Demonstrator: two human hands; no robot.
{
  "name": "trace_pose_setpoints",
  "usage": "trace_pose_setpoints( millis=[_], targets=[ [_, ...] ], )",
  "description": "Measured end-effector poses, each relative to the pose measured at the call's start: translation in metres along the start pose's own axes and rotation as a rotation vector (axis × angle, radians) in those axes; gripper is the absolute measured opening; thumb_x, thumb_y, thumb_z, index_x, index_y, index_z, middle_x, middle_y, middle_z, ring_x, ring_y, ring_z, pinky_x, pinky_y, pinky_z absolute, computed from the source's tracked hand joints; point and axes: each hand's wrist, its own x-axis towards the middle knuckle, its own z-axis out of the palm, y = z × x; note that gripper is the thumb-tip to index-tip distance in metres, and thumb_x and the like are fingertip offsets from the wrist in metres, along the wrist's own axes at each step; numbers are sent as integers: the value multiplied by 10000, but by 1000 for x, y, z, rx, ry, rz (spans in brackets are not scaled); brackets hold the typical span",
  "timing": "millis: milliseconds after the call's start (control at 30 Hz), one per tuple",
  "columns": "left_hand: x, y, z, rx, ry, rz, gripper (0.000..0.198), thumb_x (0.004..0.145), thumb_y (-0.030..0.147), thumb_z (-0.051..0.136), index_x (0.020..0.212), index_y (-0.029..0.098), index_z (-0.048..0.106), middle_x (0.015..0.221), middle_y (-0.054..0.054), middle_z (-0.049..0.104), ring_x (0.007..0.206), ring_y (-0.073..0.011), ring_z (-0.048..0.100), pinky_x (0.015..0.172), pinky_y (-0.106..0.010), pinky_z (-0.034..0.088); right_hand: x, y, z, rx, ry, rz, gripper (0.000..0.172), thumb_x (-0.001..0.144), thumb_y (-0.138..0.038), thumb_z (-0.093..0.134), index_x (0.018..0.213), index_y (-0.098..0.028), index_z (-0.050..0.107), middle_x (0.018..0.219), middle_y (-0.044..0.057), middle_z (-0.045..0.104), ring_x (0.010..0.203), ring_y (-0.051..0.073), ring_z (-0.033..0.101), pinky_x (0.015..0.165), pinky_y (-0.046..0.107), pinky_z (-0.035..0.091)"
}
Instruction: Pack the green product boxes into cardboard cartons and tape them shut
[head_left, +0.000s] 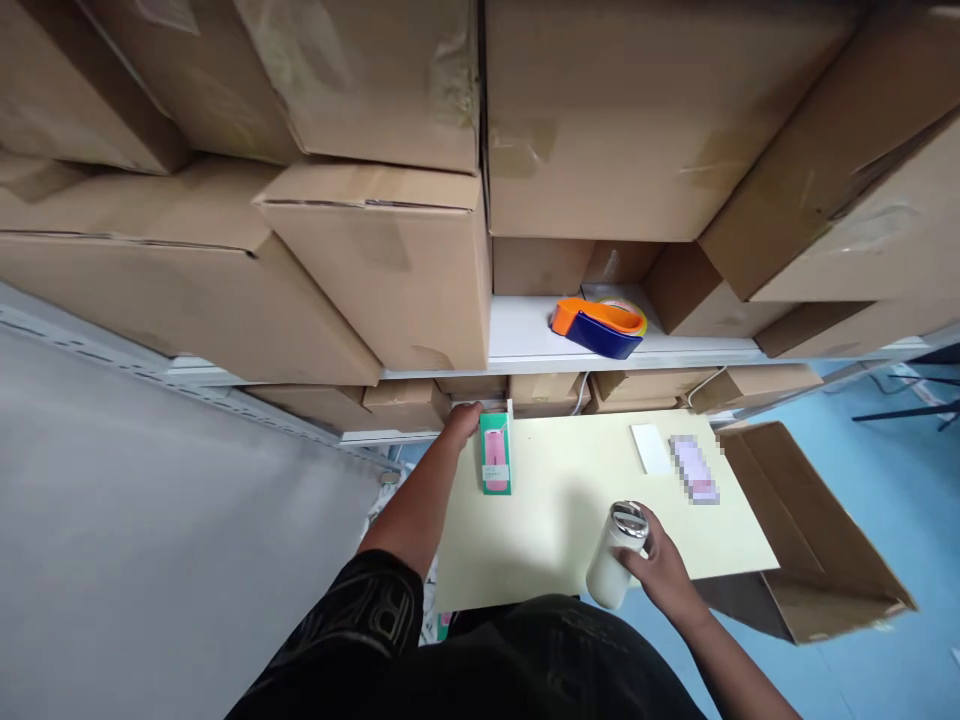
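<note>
My right hand (660,565) is closed round a white tumbler (609,572) with a shiny silver lid, tilted over the table's near edge. At the table's far left, my left hand (463,420) is at the far end of a green box (496,455) with a pink bottle picture on its front. Its fingers are partly hidden there and appear to grip the box's edge. A pale flap sticks up at the box's far right corner. Both rest over a cream tabletop (555,540).
A white card or small box (651,449) and a blurred pinkish-purple item (694,468) lie at right on the table. An open cardboard carton (817,540) stands beyond the right edge. Shelves hold stacked cartons (390,270) and an orange-and-blue tape dispenser (600,327).
</note>
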Motion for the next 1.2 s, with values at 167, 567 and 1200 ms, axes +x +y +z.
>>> trace_pose_setpoints(
  millis=[167,567,1200],
  targets=[
    [-70,-19,-10,-143,45,12,153,788,314,505,669,225,467,526,31,455,516,-142,464,509,-255,325,34,-40,17,92,-135,-78,699,673,-275,782,1342,-269,577,1329,83,684,1258,331,624,1137,510,440],
    [-186,-55,19,-327,-6,108,191,784,393,605,751,210,564,668,0,637,633,-166,587,629,-289,453,82,-126,70,277,-266,-332,784,698,-386,846,1379,-232,490,1287,119,677,1168,295,648,1035,445,505],
    [-192,-64,14,-109,28,135,152,880,298,482,762,212,520,693,15,591,695,-165,586,682,-280,460,99,-32,118,-590,-246,-840,619,850,-484,719,1396,-232,569,1481,180,533,1377,402,493,1158,610,377]
  ],
)
